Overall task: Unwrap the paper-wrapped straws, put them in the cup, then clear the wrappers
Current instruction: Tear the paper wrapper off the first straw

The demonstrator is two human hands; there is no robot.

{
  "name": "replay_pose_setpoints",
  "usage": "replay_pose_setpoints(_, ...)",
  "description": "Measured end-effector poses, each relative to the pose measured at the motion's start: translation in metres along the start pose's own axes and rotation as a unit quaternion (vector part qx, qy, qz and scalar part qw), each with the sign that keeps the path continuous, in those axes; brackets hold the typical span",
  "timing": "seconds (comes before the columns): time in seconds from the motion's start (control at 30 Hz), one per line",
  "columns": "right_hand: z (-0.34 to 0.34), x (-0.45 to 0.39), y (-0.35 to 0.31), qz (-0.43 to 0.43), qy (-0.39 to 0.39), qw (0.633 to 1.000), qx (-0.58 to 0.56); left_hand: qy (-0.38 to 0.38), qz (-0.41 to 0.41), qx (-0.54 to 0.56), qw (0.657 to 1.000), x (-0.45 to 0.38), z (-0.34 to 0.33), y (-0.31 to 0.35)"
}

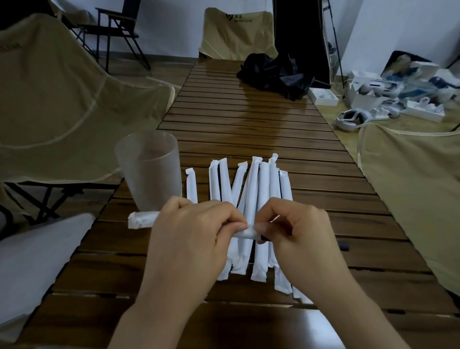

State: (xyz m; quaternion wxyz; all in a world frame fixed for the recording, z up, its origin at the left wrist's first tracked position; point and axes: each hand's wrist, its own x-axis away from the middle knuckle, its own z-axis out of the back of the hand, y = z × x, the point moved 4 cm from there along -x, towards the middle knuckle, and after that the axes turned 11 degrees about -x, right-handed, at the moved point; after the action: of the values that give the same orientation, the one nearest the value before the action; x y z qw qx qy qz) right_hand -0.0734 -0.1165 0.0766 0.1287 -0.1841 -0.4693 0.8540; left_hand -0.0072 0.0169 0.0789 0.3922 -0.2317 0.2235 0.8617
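Frosted translucent plastic cup holds no straws; beside it, left hand and right hand fingers pinch one white paper-wrapped straw.

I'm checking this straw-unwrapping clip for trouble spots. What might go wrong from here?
1. The cup stands at the table's left edge; the left hand might knock it off.
2. Both hands pinch one wrapped straw above the pile of wrapped straws, so the right hand could scatter it.

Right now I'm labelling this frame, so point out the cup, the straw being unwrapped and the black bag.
cup (152, 180): head view, frosted side wall.
straw being unwrapped (141, 219): head view, wrapped end left of the left hand.
black bag (273, 74): head view, crumpled middle.
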Motion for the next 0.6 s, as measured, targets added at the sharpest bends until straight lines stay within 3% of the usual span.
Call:
replay_pose_setpoints(0.23, 0.006, -0.001, 0.004, -0.118, -0.018, 0.984, -0.131, 0.042, -0.086, -0.053, 0.994, -0.002, 0.004, 0.009)
replay_pose_setpoints(0.37, 0.014, -0.002, 0.004, -0.143, -0.063, 0.972, -0.175, 0.039, -0.113, -0.039, 0.992, -0.005, 0.003, 0.012)
replay_pose_setpoints(0.5, 0.016, -0.004, 0.005, -0.126, -0.075, 0.985, -0.093, -0.045, -0.058, 0.024, 0.997, -0.004, -0.002, 0.006)
replay_pose_setpoints(0.6, 0.009, -0.007, 0.002, -0.046, -0.08, 0.995, 0.033, -0.142, -0.003, 0.039, 0.989, -0.002, -0.005, -0.004)
